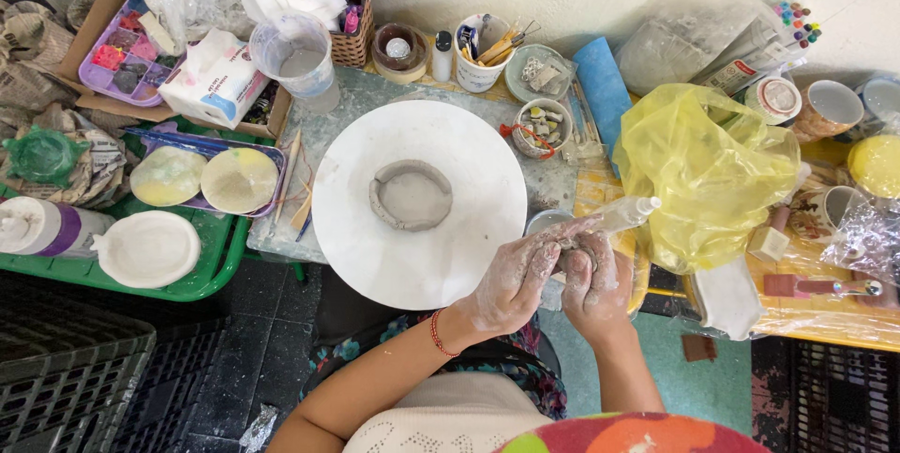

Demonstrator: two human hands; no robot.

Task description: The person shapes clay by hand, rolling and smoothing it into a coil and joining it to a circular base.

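Item: small grey lump of wet clay (568, 249), pressed between two hands at the near right edge of the round white turntable board (356, 247). Mostly hidden by the fingers; only a sliver of grey showed, shape not readable.

Left hand (514, 277): clay-smeared, red bead bracelet (436, 333) at the wrist, fingers curled over the lump from the left. Right hand (592, 277): likewise coated, fingers closed round the same lump from the right. Both hands clasped on it, neither loose.

Item: low grey clay ring with a flat floor (411, 195), set near the middle of the board, well apart from the hands. Wall low, uneven and thick, rim rough, a seam visible on the left. Judged: base laid and a first course of wall in place; the wall remained short and unsmoothed, and the piece in the hands was not yet joined to it.

Surroundings: clear plastic measuring cup of grey water (298, 54) behind the board; white cup of wooden modelling tools (480, 52); rolled blue cloth (602, 87); crumpled yellow plastic bag (705, 172) to the right, a clear squeeze bottle (626, 214) lying against it just beyond the fingertips; green tray (208, 270) at left holding a white dish (148, 249).
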